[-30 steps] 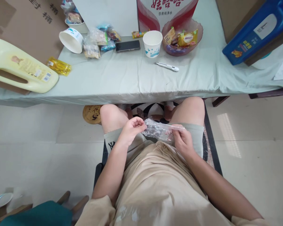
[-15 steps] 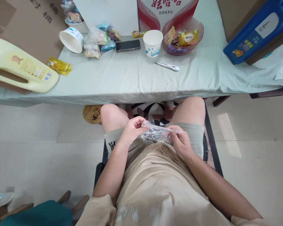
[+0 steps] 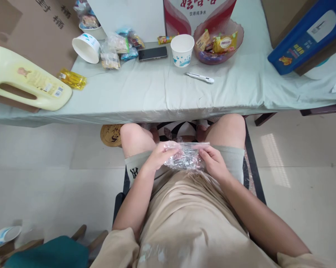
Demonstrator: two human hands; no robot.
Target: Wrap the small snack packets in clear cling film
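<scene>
Above the lap [image 3: 231, 160], the left hand [image 3: 158, 155] and right hand [image 3: 214, 162] both pinch crumpled clear plastic [image 3: 185, 160].

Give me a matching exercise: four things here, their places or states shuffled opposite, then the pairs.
Things:
1. Plastic wrapping
2. Phone
3. White cutter
4. Pinkish bowl

Places or states:
A. Left of the upright cup
B. Holding wrapped snacks
C. On the tablecloth, nearer its front edge than the cup
D. Held in left hand and right hand

Pairs: 1-D, 2-A, 3-C, 4-B
</scene>
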